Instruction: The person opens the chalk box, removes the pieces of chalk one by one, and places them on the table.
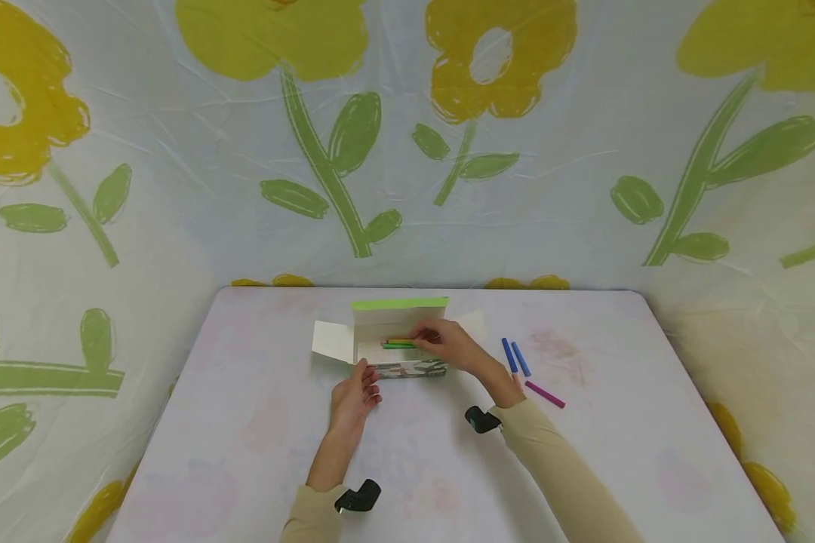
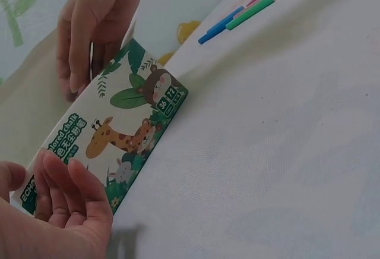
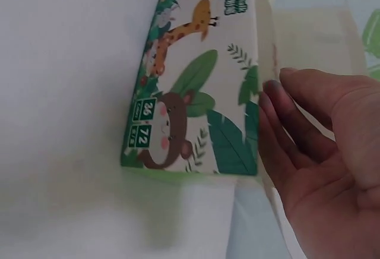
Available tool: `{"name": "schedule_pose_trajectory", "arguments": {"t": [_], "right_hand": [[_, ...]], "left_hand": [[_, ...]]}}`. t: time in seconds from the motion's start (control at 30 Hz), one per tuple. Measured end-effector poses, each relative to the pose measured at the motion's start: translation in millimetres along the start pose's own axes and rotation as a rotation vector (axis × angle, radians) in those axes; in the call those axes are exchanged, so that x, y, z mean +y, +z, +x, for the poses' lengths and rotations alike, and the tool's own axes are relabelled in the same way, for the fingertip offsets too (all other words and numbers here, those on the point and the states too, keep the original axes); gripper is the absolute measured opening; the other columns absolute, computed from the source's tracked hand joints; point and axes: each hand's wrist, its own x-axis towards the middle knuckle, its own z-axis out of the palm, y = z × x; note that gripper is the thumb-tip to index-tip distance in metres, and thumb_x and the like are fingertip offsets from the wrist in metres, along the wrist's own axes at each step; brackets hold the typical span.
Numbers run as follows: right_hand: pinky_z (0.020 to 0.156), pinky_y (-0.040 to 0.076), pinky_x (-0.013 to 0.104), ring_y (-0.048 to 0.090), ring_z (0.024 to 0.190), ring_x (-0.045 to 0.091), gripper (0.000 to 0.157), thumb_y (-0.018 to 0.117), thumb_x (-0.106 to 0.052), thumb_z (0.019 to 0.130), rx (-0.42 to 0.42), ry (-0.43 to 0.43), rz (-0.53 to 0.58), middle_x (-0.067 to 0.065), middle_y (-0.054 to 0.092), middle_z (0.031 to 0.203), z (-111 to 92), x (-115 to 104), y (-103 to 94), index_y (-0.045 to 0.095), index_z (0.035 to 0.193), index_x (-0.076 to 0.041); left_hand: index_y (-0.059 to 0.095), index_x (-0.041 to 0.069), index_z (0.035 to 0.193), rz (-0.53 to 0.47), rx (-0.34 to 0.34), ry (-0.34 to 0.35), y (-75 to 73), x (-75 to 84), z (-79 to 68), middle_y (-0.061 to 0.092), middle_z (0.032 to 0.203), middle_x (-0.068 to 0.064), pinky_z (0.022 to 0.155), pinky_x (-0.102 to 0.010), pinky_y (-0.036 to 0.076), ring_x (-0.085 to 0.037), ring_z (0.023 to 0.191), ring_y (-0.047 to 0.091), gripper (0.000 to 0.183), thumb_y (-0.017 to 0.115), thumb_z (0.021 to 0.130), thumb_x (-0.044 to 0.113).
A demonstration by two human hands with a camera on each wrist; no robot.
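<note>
An opened white chalk box (image 1: 407, 369), printed with a giraffe and leaves, stands with its flaps spread and a green-edged lid raised at the back. My left hand (image 1: 355, 398) holds its front left corner, thumb at the rim and fingers against the printed front. Inside the box, a yellow and a green chalk stick (image 1: 399, 345) lie side by side. My right hand (image 1: 451, 347) reaches over the right end, thumb and fingers pinching at the sticks' right ends. The right wrist view shows the right hand's bent fingers (image 3: 297, 128) behind the box wall, which hides the chalk.
To the right of the box, blue chalk sticks (image 1: 515, 356) and a purple chalk stick (image 1: 545, 394) lie on the pale table (image 1: 244, 452). A pinkish stick is partly hidden by the right wrist. A flower-print cloth (image 1: 550, 188) hangs behind the table.
</note>
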Motion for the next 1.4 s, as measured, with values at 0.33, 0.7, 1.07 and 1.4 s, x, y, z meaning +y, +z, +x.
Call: {"name": "schedule_pose_trajectory", "arguments": {"t": [0.33, 0.7, 1.07, 1.4], "right_hand": [[0.086, 0.056, 0.035, 0.067, 0.096, 0.024, 0.017, 0.066, 0.001, 0.098, -0.091, -0.036, -0.045, 0.017, 0.071, 0.104, 15.3, 4.9, 13.3, 0.068, 0.111, 0.010], [0.080, 0.050, 0.030, 0.057, 0.083, 0.011, 0.018, 0.063, -0.014, 0.103, -0.346, 0.124, -0.225, 0.005, 0.070, 0.097, 36.4, 0.2, 21.7, 0.075, 0.106, -0.001], [0.066, 0.039, 0.027, 0.046, 0.069, 0.012, 0.023, 0.059, -0.018, 0.106, -0.428, 0.273, -0.220, -0.003, 0.054, 0.074, 38.1, -1.8, 22.7, 0.073, 0.092, -0.006], [0.060, 0.033, 0.026, 0.035, 0.059, 0.010, 0.043, 0.055, -0.029, 0.108, -0.501, 0.302, -0.224, -0.006, 0.036, 0.060, 41.1, -3.9, 21.7, 0.056, 0.069, -0.011]], "left_hand": [[0.062, -0.004, 0.109, 0.005, 0.016, 0.017, 2.4, -4.2, -1.8, 0.065, 0.090, -0.004, 0.063, -0.025, 0.049, -0.011, 0.068, 0.054, 0.042, 0.062, 0.104, 0.037], [0.062, -0.004, 0.114, 0.016, 0.021, 0.015, 1.4, -5.5, -5.6, 0.064, 0.096, -0.006, 0.065, -0.024, 0.049, -0.011, 0.072, 0.055, 0.046, 0.062, 0.104, 0.041], [0.062, -0.002, 0.109, -0.010, 0.020, 0.032, 1.9, -7.6, -9.4, 0.064, 0.091, -0.004, 0.064, -0.025, 0.048, -0.011, 0.068, 0.054, 0.039, 0.061, 0.104, 0.037], [0.061, -0.004, 0.113, -0.007, 0.021, 0.031, 4.2, -7.4, -12.0, 0.064, 0.093, -0.004, 0.065, -0.025, 0.048, -0.011, 0.070, 0.054, 0.044, 0.061, 0.104, 0.040]]}}
